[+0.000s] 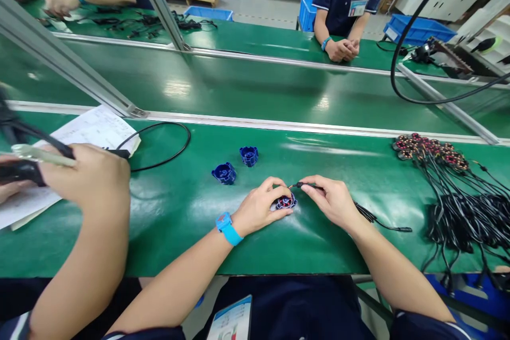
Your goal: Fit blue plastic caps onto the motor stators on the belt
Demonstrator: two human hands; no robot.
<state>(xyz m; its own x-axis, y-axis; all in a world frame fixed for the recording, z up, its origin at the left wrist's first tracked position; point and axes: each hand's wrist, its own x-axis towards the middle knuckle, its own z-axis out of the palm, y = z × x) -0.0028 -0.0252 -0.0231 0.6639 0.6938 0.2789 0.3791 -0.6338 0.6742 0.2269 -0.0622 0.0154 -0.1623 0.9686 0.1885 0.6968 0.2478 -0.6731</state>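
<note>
My left hand (268, 206), with a blue wrist strap (229, 228), grips a small blue housing (294, 202) on the green mat. Red and copper windings of a motor stator (284, 202) show inside it. From the housing a thin wire runs right to a black cable (311, 186), which my right hand (330, 199) pinches near its end. The rest of that cable trails out behind the right hand, its connector (404, 229) lying on the mat. Two more blue housings (224, 173) sit apart from my hands, up and to the left.
Several wound stators (432, 151) with bundled black cables (470, 220) lie at the right. A co-worker's arm (99, 196) works at the left over paper sheets (93, 127), near a looped black cable (189, 141). A metal rail (258, 123) bounds the bench; another person's hands (342, 50) rest beyond.
</note>
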